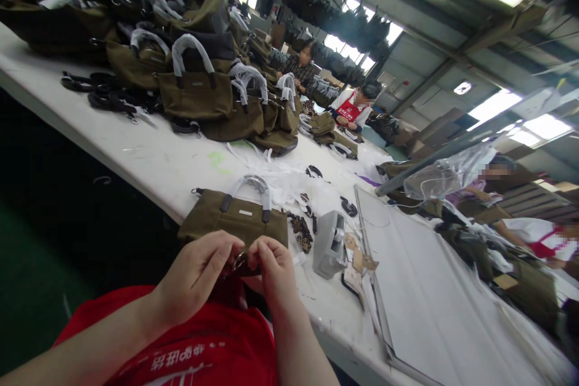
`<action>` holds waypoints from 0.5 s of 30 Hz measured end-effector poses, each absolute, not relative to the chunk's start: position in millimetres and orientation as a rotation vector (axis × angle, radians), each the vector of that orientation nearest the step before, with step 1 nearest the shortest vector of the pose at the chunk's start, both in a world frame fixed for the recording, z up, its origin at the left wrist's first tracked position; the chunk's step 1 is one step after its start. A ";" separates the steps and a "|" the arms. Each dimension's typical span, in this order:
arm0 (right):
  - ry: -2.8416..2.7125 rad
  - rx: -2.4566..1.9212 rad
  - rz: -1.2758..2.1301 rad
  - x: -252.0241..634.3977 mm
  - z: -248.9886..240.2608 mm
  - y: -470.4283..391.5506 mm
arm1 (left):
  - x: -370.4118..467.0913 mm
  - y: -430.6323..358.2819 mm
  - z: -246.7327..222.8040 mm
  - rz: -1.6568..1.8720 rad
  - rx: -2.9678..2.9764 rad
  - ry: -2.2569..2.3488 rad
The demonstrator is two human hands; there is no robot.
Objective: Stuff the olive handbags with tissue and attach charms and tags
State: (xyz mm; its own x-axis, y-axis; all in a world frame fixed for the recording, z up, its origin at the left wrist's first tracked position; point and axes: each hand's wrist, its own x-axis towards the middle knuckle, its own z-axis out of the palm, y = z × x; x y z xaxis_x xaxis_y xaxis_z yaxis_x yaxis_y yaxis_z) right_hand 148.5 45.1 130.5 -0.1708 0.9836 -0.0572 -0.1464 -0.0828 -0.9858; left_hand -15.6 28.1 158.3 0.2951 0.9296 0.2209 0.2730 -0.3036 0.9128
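An olive-green handbag (212,214) lies on the white table right in front of me, its two wrapped handles (248,184) pointing away. Over its near edge, my left hand (196,274) and my right hand (277,274) come close together with fingers pinched. Between their fingertips shows a small shiny metal clasp (239,261). Both hands seem to grip it from either side. Its exact kind and whatever is attached below are partly hidden by the fingers.
A grey tape dispenser (330,244) stands right of the bag, beside leopard-print straps (301,232). Piled handbags (194,96) and black straps (122,99) cover the table's far left. A metal-framed white panel (429,289) lies right. A co-worker in a red apron (349,111) works farther back.
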 end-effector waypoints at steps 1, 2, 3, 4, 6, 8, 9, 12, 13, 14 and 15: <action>-1.141 -1.058 1.460 141.9 125.9 45.4 | -6.7 26.8 151.9 1.042 1.648 1.114; -1.100 -1.074 1.423 133.9 120.3 45.9 | 4.1 25.4 143.4 1.048 1.533 1.135; -1.052 -1.104 1.357 125.8 113.9 46.9 | 15.7 24.2 133.5 1.124 1.388 1.198; -0.992 -1.136 1.277 118.8 107.1 48.2 | 26.3 23.4 123.5 1.262 1.242 1.266; -0.888 -1.183 1.219 113.5 93.7 50.3 | 38.1 23.7 106.6 1.274 1.111 1.247; -0.867 -1.199 1.319 123.1 83.4 48.6 | 30.8 26.4 97.3 1.199 1.107 1.181; -0.884 -1.201 1.355 132.7 79.7 45.6 | 19.8 28.2 95.3 1.186 1.120 1.164; -0.986 -1.239 1.356 167.1 70.1 29.3 | -30.6 31.4 90.6 1.408 1.100 1.290; -1.044 -1.268 1.382 176.4 65.7 22.5 | -48.3 30.4 86.9 1.452 1.067 1.345; -1.120 -1.303 1.448 183.1 59.9 15.5 | -64.4 27.7 81.3 1.466 1.045 1.402; -1.216 -1.341 1.538 186.9 52.7 8.8 | -78.0 23.2 73.9 1.466 1.027 1.456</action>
